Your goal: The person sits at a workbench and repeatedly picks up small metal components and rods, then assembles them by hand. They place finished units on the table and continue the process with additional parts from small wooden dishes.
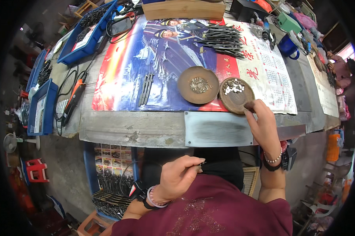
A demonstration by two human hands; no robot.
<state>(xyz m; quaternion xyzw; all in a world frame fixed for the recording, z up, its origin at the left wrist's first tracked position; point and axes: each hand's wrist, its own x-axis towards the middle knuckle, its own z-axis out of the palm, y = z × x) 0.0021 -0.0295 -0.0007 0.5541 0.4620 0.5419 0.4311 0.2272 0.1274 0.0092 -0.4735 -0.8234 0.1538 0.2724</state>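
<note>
My left hand (180, 175) is held above my lap with thumb and fingers pinched. A small dark piece (202, 162) pokes out between its fingertips; most of it is hidden. At the near right rim of a brown round dish (244, 103) is my right hand (263, 124), its thumb and forefinger nearly together. Whether anything small is between them is hidden. Small white, round pieces (233, 86) lie in that dish. Just left stands a larger brown dish (187, 92) with a heap of small brass-coloured pieces (199, 85). Several slim black strips (146, 89) lie farther left on the poster.
A pile of black strips (224, 40) lies on the poster sheet (118, 78) at the back. Blue bins (76, 56) and an orange-and-black tool (73, 101) with a cable are at left. A metal plate (218, 129) covers the table's front edge. A blue mug (288, 46) stands right.
</note>
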